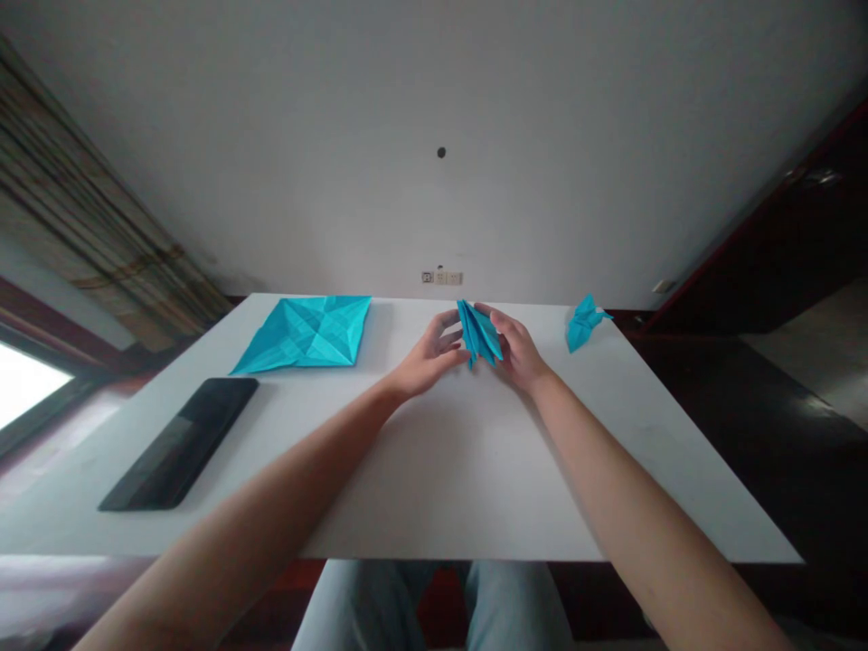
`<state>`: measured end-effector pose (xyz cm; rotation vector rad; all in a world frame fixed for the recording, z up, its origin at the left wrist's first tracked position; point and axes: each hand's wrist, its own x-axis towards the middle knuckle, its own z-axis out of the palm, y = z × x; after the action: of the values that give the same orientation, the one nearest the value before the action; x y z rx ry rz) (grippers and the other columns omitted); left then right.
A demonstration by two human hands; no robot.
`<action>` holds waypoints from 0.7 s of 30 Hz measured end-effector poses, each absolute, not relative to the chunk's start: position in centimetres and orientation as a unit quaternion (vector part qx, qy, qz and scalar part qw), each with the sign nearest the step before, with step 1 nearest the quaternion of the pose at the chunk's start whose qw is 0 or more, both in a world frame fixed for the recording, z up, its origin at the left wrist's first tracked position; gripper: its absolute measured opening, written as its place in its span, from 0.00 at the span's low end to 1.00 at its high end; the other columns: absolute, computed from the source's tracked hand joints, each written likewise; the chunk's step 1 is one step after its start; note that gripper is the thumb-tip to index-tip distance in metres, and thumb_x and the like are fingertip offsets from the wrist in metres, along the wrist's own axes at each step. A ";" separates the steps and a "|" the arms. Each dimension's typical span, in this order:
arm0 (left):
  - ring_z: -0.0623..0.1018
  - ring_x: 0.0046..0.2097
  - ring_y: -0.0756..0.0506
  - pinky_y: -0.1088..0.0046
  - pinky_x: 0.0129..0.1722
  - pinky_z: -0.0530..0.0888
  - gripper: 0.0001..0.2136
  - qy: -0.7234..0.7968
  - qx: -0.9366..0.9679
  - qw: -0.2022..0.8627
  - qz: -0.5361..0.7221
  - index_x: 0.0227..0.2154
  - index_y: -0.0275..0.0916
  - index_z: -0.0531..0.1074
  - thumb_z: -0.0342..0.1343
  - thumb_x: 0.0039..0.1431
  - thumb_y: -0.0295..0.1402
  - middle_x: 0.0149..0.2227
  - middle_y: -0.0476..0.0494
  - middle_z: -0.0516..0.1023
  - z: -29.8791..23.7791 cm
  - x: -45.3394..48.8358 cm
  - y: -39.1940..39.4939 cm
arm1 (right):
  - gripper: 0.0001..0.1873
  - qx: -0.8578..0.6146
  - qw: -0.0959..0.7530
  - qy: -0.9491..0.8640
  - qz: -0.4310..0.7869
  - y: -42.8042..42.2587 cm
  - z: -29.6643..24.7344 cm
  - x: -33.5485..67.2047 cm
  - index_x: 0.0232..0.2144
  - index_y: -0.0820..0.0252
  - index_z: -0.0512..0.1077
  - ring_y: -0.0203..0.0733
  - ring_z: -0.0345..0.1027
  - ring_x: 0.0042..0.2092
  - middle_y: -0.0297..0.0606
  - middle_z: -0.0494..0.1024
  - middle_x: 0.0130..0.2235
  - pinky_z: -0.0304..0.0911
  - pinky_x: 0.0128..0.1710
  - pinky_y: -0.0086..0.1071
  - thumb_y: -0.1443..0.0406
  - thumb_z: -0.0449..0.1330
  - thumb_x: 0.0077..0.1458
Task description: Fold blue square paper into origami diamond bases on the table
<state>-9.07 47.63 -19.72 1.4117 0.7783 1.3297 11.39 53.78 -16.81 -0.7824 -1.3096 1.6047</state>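
Left hand (434, 357), right hand (519, 353), fingers loosely curled, grasping 1 folded blue paper (480, 334) (layered)

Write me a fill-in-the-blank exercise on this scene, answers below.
The folded blue piece between the left hand and the right hand is made of ____.
The creased, spread-out sheet lies nearer the ____ hand.
The other folded figure lies nearer the ____ hand.
The tabletop is coloured ____.

Missing words: paper; left; right; white.

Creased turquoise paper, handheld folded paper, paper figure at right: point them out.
Creased turquoise paper (313, 333), head view: middle of its upper face.
Handheld folded paper (482, 335), head view: one of its flaps.
Paper figure (582, 324), head view: middle of its body.
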 end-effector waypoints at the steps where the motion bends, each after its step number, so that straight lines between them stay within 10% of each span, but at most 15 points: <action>1: 0.74 0.80 0.20 0.29 0.78 0.71 0.43 0.321 0.583 0.505 0.549 0.77 0.49 0.67 0.78 0.64 0.47 0.81 0.30 0.73 -19.6 -9.1 47.6 | 0.39 -0.315 0.448 -0.528 0.649 53.8 -16.8 11.4 0.58 0.45 0.88 0.54 0.83 0.48 0.41 0.90 0.49 0.79 0.42 0.44 0.36 0.81 0.52; 11: 0.75 0.79 0.20 0.32 0.77 0.73 0.41 0.344 0.579 0.489 0.554 0.77 0.48 0.69 0.75 0.67 0.50 0.81 0.32 0.73 -18.6 -8.9 46.7 | 0.42 -0.279 0.429 -0.493 0.703 53.6 -16.4 11.9 0.53 0.45 0.88 0.49 0.79 0.43 0.39 0.89 0.46 0.77 0.40 0.42 0.31 0.82 0.45; 16: 0.72 0.81 0.21 0.32 0.82 0.70 0.37 0.375 0.579 0.455 0.564 0.74 0.53 0.74 0.75 0.66 0.55 0.79 0.38 0.76 -18.4 -9.2 46.7 | 0.51 -0.242 0.376 -0.554 0.702 53.3 -16.0 12.5 0.58 0.40 0.87 0.52 0.81 0.44 0.38 0.90 0.48 0.79 0.42 0.45 0.42 0.91 0.29; 21: 0.74 0.80 0.24 0.34 0.80 0.73 0.36 0.374 0.566 0.473 0.562 0.75 0.53 0.74 0.70 0.70 0.60 0.78 0.38 0.78 -18.6 -9.2 46.6 | 0.52 -0.258 0.361 -0.575 0.688 53.6 -16.6 12.2 0.64 0.41 0.83 0.49 0.79 0.37 0.32 0.87 0.38 0.76 0.38 0.44 0.55 0.91 0.35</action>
<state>-9.18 46.63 -18.62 1.3861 0.9159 1.3753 12.17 53.62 -16.57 -0.6647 -1.4820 1.7722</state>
